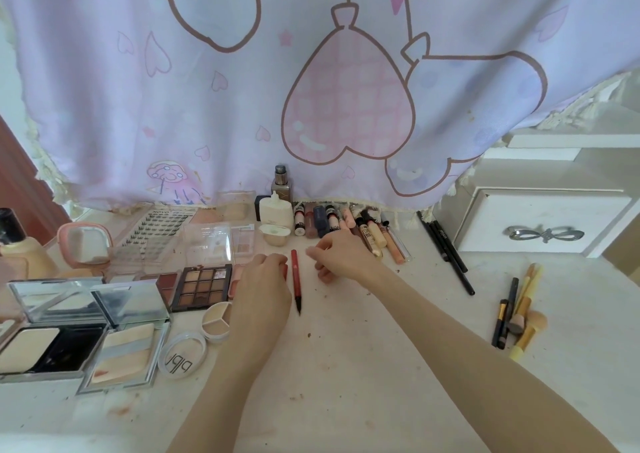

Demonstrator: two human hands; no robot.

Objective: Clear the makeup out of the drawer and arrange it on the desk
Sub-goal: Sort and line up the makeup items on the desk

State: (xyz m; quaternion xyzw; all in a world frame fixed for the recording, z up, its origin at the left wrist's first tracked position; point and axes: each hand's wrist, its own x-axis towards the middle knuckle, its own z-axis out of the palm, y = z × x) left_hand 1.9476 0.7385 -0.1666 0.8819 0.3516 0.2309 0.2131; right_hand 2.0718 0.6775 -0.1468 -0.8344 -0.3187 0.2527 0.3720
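Resting at mid-frame on the desk (346, 383), our left hand (265, 279) has curled fingers over something red we cannot make out. Our right hand (337, 256) hovers loosely curled, holding nothing. Between them lies a red pencil (296, 281). An eyeshadow palette (202, 286) sits left; brushes (519, 314) lie at right.

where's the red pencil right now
The red pencil lies on the desk at the centre of the head view, between the left hand and right hand, right of the eyeshadow palette.
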